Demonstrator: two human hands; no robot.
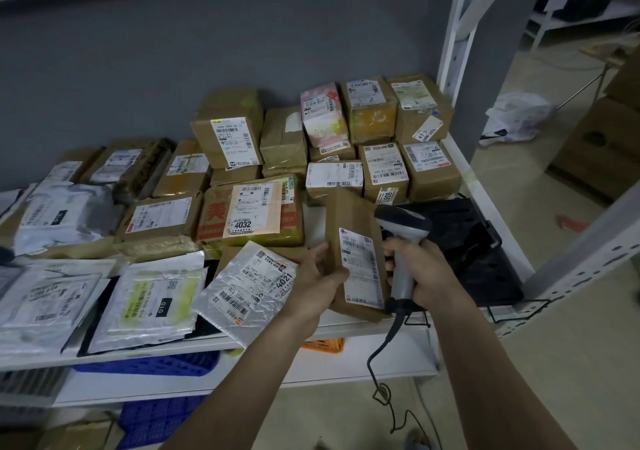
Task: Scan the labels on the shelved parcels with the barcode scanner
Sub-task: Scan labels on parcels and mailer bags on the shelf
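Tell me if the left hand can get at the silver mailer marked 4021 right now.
Probably not as things stand: the left hand is busy holding the brown parcel. The silver mailer marked 4021 lies uncovered just beside that hand, so once the parcel is set down the way looks free.

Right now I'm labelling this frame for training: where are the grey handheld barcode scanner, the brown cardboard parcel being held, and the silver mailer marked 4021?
grey handheld barcode scanner (403, 222): head view, on its head.
brown cardboard parcel (349, 214): head view, bare cardboard above its label.
silver mailer marked 4021 (242, 305): head view, crinkled foil face.
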